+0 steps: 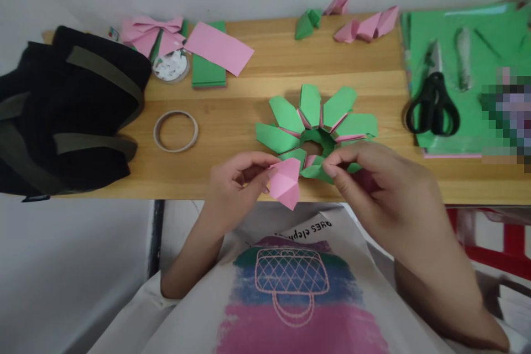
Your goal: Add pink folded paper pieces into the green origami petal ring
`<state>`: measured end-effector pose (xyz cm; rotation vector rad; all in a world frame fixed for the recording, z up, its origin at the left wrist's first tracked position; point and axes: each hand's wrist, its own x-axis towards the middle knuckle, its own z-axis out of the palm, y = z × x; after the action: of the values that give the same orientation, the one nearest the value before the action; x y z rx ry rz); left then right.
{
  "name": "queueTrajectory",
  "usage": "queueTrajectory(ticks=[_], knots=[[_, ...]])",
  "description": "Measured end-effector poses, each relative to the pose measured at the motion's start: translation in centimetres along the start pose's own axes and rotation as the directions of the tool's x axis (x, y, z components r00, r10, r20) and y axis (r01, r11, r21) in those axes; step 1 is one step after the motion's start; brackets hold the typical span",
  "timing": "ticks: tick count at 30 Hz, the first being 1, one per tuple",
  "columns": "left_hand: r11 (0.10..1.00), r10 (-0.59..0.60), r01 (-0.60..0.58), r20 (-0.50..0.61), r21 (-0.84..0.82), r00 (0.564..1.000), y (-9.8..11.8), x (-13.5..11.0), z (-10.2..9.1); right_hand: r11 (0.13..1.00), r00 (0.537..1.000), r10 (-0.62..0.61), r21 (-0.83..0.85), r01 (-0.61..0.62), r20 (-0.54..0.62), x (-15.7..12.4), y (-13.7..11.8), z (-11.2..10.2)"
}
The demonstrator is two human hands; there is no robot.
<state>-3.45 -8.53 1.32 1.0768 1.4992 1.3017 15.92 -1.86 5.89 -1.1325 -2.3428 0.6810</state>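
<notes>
On the wooden tabletop, ease the pink folded-paper wedge pinched in the left grip squarely into the green paper ring, right grip pinching its 6 o'clock petal.

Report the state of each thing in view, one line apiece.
left hand: pinching the pink folded piece
right hand: pinching the near rim of the green paper ring
green paper ring: flat on the table, petals spread
scissors: shut, lying on the green sheets
tape roll: lying flat
black bag: slumped at the table's left end
pink sheet: unfolded, on the green stack
</notes>
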Motion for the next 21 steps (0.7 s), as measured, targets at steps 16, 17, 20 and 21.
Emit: queueTrajectory(ticks=[16,17,20,21], knots=[[0.992,0.004,0.0,-0.039,0.124,0.999,0.19,-0.74,0.1,0.999,0.999,0.04,-0.007,-0.04,0.005,0.03,-0.19,0.01],[0.99,0.014,-0.007,-0.051,0.138,0.999,0.2,-0.81,0.13,0.999,0.999,0.041,-0.006,-0.041,0.007,0.05,-0.2,0.02],[0.986,0.032,-0.022,-0.06,0.163,0.998,0.24,-0.92,0.27,0.999,0.999,0.045,-0.003,-0.045,0.011,0.09,-0.18,0.09],[0.985,0.035,-0.025,-0.056,0.169,0.998,0.26,-0.93,0.3,0.999,0.999,0.045,-0.001,-0.045,0.011,0.09,-0.17,0.11]])
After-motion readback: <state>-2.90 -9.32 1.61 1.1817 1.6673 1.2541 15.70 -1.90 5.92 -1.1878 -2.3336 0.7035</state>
